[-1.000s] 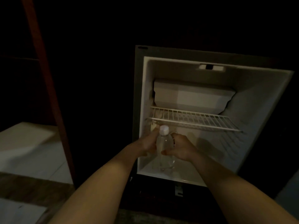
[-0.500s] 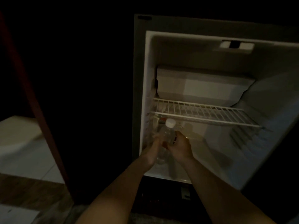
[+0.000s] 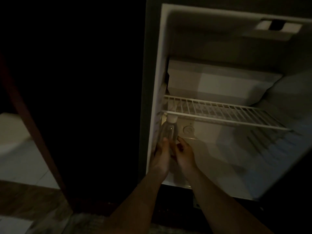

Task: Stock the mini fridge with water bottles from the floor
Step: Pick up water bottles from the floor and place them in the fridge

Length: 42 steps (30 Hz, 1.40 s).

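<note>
The mini fridge (image 3: 158,68) stands open in a dark room, its white inside dimly lit. A clear water bottle (image 3: 168,131) with a white cap stands upright in the lower compartment, far left, its cap just under the wire shelf (image 3: 224,114). My left hand (image 3: 160,157) holds the bottle's lower left side. My right hand (image 3: 184,153) grips its lower right side, fingers curled round it. The bottle's base is hidden behind my hands.
A white freezer box (image 3: 219,81) sits above the wire shelf. A round dial (image 3: 187,129) is on the back wall beside the bottle. A dark wooden post (image 3: 32,125) and pale floor tiles (image 3: 22,157) lie to the left.
Both hands have carried the bottle deeper into the fridge and to the left, under the wire shelf. The view has moved closer to the fridge.
</note>
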Each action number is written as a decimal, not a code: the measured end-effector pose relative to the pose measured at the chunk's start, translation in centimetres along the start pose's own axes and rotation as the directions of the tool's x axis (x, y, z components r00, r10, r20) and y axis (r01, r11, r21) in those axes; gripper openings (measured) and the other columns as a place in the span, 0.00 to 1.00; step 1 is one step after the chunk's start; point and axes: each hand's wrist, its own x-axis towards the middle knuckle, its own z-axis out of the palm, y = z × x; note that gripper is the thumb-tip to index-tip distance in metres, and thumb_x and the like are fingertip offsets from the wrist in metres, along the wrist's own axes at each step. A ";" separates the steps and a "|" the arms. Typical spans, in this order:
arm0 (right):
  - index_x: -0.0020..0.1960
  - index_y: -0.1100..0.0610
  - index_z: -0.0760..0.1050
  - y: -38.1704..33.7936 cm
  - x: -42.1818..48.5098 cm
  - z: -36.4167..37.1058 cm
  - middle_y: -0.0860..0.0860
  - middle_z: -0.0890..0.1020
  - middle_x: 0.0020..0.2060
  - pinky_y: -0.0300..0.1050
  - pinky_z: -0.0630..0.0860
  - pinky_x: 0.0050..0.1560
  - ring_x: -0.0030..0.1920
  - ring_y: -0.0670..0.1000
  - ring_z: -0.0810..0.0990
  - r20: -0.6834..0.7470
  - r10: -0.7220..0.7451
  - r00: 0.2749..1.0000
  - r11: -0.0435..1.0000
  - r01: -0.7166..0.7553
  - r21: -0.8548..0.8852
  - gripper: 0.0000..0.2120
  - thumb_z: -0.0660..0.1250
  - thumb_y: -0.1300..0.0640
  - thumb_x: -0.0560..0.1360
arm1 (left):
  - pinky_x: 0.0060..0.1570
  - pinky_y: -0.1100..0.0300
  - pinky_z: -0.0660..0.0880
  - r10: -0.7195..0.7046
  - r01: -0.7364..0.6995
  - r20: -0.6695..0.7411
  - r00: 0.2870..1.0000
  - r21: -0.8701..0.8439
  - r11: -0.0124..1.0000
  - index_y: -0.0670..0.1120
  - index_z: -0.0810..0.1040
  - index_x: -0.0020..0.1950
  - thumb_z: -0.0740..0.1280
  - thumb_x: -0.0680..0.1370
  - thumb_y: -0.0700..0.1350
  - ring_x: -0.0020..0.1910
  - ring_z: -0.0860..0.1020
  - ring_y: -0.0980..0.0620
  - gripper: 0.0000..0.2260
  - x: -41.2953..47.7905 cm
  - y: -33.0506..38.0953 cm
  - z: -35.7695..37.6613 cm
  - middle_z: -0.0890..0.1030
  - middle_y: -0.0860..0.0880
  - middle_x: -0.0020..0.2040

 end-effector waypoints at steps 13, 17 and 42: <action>0.59 0.63 0.78 2.5 1.9 0.6 0.61 0.82 0.54 0.52 0.75 0.61 0.55 0.57 0.80 -0.099 0.112 0.989 0.989 -0.101 0.112 0.13 0.61 0.59 0.79 | 0.61 0.62 0.64 0.016 -0.016 0.006 1.000 0.167 0.986 0.50 0.61 0.74 0.47 0.81 0.58 0.66 0.69 0.50 0.24 1.6 -0.5 0.7 0.68 0.45 0.71; 0.62 0.64 0.75 2.5 2.5 0.1 0.61 0.80 0.58 0.46 0.72 0.60 0.57 0.55 0.78 -0.103 0.104 0.989 0.994 -0.100 0.044 0.15 0.59 0.60 0.79 | 0.71 0.55 0.60 -0.013 0.013 -0.002 1.000 0.184 0.983 0.46 0.63 0.74 0.49 0.81 0.57 0.71 0.65 0.45 0.25 2.3 -0.2 0.8 0.67 0.43 0.72; 0.36 0.56 0.76 -12.5 -5.7 -3.5 0.54 0.80 0.34 0.52 0.77 0.50 0.40 0.54 0.80 0.443 -0.104 0.891 0.803 0.337 -0.491 0.13 0.61 0.57 0.78 | 0.50 0.60 0.75 -0.045 -0.151 0.242 0.969 0.728 0.669 0.41 0.77 0.55 0.59 0.80 0.52 0.49 0.80 0.48 0.16 -11.4 13.8 -10.9 0.78 0.43 0.52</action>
